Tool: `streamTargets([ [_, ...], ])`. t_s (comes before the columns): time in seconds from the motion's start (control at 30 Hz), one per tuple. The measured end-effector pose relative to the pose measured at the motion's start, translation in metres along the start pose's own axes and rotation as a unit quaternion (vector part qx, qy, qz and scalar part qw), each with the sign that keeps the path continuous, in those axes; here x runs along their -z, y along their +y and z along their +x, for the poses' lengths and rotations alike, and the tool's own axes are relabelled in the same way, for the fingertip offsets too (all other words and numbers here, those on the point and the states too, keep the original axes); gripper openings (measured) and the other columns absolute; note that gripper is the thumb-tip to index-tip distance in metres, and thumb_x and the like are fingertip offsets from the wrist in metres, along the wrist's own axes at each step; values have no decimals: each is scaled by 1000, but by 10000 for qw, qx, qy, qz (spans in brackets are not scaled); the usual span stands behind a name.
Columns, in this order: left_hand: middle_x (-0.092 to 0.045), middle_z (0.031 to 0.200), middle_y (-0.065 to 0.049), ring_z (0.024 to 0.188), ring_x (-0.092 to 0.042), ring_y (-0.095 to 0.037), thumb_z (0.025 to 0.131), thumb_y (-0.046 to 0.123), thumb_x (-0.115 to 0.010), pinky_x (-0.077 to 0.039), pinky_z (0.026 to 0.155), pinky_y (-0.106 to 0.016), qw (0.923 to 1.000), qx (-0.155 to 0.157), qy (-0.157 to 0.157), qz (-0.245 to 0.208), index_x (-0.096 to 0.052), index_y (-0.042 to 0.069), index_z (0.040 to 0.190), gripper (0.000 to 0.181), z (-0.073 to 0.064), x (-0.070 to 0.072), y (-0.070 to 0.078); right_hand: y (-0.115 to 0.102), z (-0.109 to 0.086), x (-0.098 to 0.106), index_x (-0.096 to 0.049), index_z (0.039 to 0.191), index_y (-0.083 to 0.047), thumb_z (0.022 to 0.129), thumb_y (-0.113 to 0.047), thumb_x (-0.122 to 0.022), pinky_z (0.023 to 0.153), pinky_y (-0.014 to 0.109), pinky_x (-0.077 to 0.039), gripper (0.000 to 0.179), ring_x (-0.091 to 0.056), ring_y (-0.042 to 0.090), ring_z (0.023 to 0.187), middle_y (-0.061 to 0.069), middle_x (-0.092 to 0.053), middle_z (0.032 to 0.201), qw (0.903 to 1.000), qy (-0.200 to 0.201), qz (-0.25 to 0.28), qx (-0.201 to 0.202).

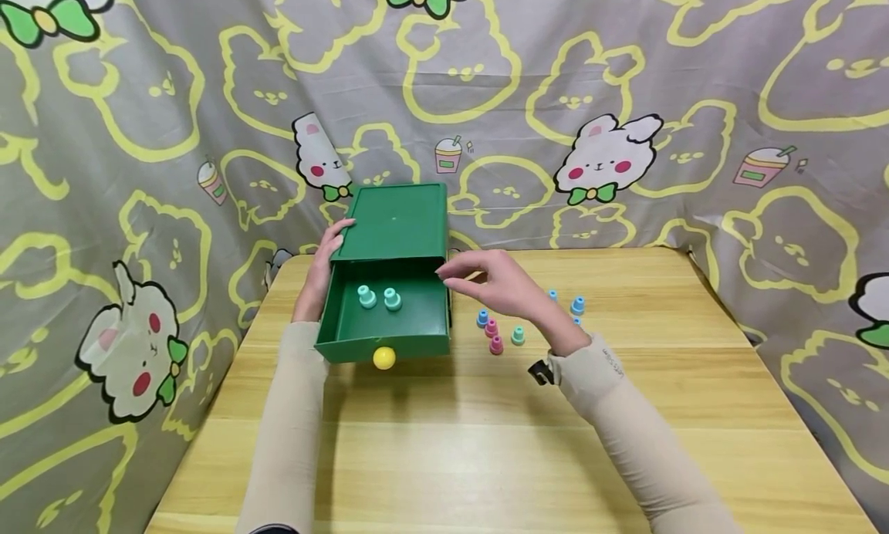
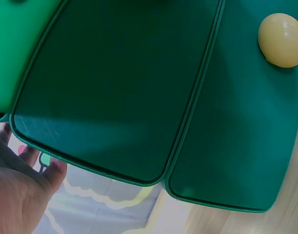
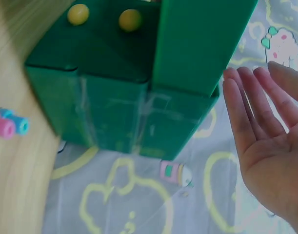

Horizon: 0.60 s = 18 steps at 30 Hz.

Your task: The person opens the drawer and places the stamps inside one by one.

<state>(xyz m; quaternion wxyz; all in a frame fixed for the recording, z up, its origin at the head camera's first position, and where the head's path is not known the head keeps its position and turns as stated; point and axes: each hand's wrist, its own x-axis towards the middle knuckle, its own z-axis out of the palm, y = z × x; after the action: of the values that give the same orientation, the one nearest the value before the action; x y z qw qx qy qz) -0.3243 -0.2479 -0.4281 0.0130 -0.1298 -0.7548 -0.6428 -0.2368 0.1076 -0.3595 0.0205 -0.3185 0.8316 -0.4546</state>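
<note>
A green drawer cabinet (image 1: pixel 397 229) stands at the back of the table with its top drawer (image 1: pixel 417 322) pulled out. Two mint-green pegs (image 1: pixel 392 299) stand inside that drawer. Against the cabinet's left side rests my left hand (image 1: pixel 322 268), its fingertips at the upper edge; the left wrist view shows its fingers (image 2: pixel 55 171) along the cabinet wall. My right hand (image 1: pixel 498 283) hovers by the drawer's right edge. In the right wrist view its fingers (image 3: pixel 239 109) are extended and nothing lies between them. A yellow knob (image 1: pixel 384 357) sits on the drawer front.
Right of the cabinet, several small pegs stand on the wooden table (image 1: pixel 625 441): pink pegs (image 1: pixel 496 345), blue pegs (image 1: pixel 578 305) and a mint-green peg (image 1: pixel 518 335). A patterned curtain (image 1: pixel 500 71) hangs close behind the cabinet.
</note>
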Motion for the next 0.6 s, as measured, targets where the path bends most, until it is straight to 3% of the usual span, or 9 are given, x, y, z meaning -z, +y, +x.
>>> streamTargets([
  [0.2,-12,172,-4,150,-19,-39,111,40,-27,-14,119,-70,10000,51,-23,44,-37,29,160,51,2,1,0,26,-18,9,-76,122,-16,101,-24,-70,94,44,-57,24,-71,16,104,8,-76,119,9989,-90,309,-337],
  [0.37,-13,172,0,150,-19,-37,110,42,-28,-14,119,-69,10000,20,-11,94,-38,31,159,51,1,-1,-1,53,-38,12,-74,127,-15,102,-25,-68,95,43,-55,27,-69,18,107,5,-75,121,9965,-169,328,-753],
  [0.6,-15,170,5,149,-21,-34,110,44,-28,-16,119,-67,10000,-47,38,-49,-39,34,158,50,-2,-2,0,91,-61,10,-73,128,-16,102,-26,-67,94,41,-54,28,-68,21,109,3,-74,123,9902,19,404,-1340],
])
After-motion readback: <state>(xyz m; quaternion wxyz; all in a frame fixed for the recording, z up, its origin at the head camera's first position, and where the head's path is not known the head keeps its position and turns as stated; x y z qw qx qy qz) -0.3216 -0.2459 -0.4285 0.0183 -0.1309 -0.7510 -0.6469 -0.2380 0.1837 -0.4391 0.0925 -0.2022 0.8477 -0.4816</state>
